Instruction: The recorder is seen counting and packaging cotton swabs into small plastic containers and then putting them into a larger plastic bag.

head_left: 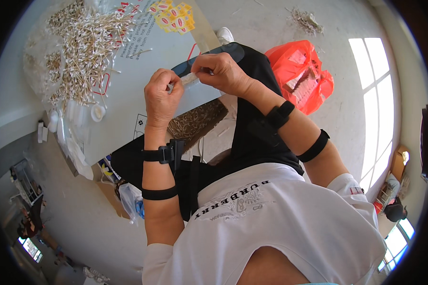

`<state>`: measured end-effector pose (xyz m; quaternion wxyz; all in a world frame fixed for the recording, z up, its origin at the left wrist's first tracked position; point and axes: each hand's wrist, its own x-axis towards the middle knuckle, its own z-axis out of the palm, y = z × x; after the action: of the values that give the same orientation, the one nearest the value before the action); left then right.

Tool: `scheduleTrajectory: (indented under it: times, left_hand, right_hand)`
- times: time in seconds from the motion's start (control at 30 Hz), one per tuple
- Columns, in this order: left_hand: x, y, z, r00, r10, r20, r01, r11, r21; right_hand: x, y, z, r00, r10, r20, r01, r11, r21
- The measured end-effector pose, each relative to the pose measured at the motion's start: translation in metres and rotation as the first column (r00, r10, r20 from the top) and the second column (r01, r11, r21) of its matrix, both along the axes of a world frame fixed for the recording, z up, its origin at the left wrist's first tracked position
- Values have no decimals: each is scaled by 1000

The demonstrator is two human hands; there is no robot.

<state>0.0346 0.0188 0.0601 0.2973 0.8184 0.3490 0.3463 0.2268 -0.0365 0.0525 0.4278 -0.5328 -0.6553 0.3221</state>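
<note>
Above the near right part of the table, my left hand (162,97) and my right hand (221,73) are raised close together. Both have fingers pinched around opposite ends of a small clear plastic packet (190,80) with something whitish in it; its contents are too small to make out. A big heap of cotton swabs (83,54) spreads over the table to the left of my hands. Yellow and white labels (175,18) lie in a loose pile at the far side of the table.
The grey tabletop (123,102) reaches my lap. Below its edge a brown box (197,121) holds many swabs. A red plastic bag (302,71) with pink packs stands on the floor at right. Small round containers (98,113) sit at the table's left. People are in the background.
</note>
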Motion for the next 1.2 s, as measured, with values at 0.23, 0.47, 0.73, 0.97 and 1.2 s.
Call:
scheduleTrajectory:
  times: [0.23, 0.47, 0.73, 0.97, 1.2]
  left_hand:
    - [8, -6, -1, 971, 192, 145, -43, 731, -681]
    - [10, -5, -1, 957, 245, 154, -12, 565, -825]
    - [8, -3, -6, 962, 176, 209, 55, 624, -780]
    - [2, -5, -8, 963, 138, 231, 52, 747, -663]
    - [-5, -6, -7, 971, 18, 239, 115, 840, -531]
  right_hand:
    - [-12, 0, -13, 957, -172, -234, 116, 965, -236]
    - [-11, 4, -2, 924, -175, -340, 11, 901, -433]
    - [-11, 3, 3, 958, -85, -272, -24, 927, -374]
    - [-6, 1, 2, 963, -47, -265, -28, 962, -273]
    - [1, -4, 5, 965, -22, -263, -73, 935, -348]
